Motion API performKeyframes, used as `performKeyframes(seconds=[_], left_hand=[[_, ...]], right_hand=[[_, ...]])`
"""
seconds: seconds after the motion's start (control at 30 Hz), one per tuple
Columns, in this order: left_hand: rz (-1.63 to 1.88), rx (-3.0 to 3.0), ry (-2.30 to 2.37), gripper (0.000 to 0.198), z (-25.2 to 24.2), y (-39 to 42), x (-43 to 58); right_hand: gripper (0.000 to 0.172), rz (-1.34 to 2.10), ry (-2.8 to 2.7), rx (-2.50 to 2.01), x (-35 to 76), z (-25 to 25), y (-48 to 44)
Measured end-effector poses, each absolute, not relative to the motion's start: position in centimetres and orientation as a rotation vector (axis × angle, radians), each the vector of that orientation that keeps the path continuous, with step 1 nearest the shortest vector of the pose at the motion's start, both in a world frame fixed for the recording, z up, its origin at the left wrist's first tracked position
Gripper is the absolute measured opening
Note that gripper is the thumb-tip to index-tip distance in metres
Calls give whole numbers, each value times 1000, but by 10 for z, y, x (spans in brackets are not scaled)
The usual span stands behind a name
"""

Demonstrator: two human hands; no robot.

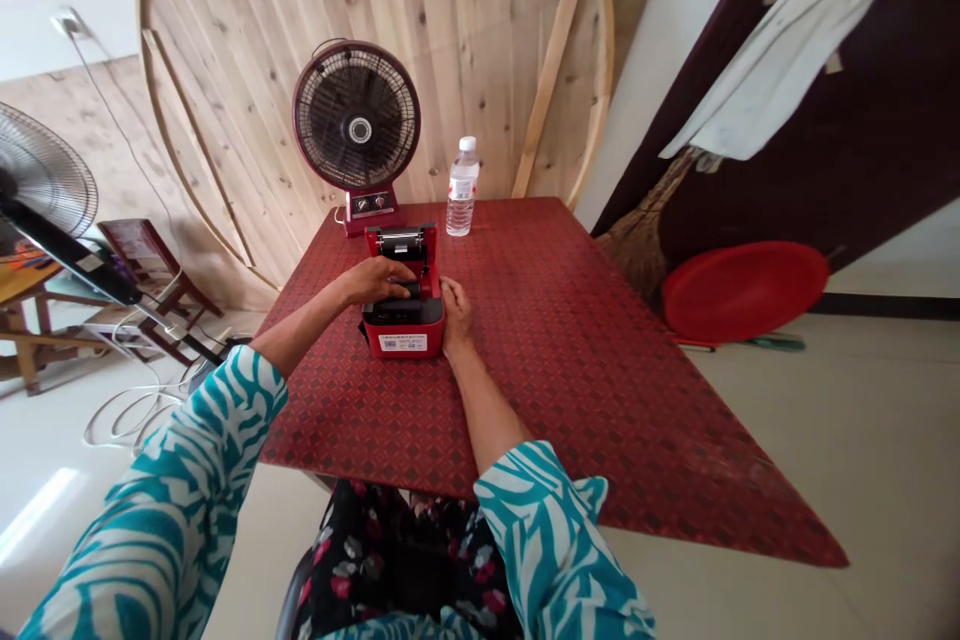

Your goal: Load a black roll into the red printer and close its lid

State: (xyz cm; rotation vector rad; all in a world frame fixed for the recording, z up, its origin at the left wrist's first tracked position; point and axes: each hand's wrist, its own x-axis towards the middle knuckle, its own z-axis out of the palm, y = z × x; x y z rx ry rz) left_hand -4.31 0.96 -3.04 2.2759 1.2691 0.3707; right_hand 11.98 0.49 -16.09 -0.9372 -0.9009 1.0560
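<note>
A small red and black label printer (405, 314) stands on the table with its lid (402, 242) raised, and a label with print shows on its near side. My left hand (376, 280) reaches over it from the left, its fingers closed about a dark roll (406, 290) inside the open top. Much of that roll is hidden by the fingers. Against the printer's right side, my right hand (456, 314) is closed round the red casing and steadies it.
The table (555, 350) has a red patterned cover. Behind the printer stand a dark red desk fan (357, 115) and a water bottle (461, 188). A floor fan (45, 180) is at left. At right are a red basin (742, 290) and a broom (641, 235).
</note>
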Motion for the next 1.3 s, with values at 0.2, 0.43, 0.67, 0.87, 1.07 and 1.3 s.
performKeyframes(seconds=[0.2, 0.43, 0.67, 0.87, 1.07, 1.3], left_hand=[[-44, 2409, 1522, 29, -30, 33, -23], [385, 2272, 1290, 26, -29, 4, -44], [1188, 2012, 1266, 48, -78, -57, -59], [1422, 2245, 1197, 44, -98, -63, -51], [1472, 2509, 1369, 48, -101, -64, -54], [1547, 2557, 1420, 41, -106, -63, -51]], right_hand=[[40, 1044, -869, -939, 118, -159, 7], [38, 1049, -849, -915, 117, -155, 5], [39, 1064, -869, -928, 120, -160, 5], [50, 1092, -859, -936, 125, -154, 9], [50, 1117, -1026, -894, 131, -121, 59], [49, 1098, -1074, -850, 134, -124, 53]])
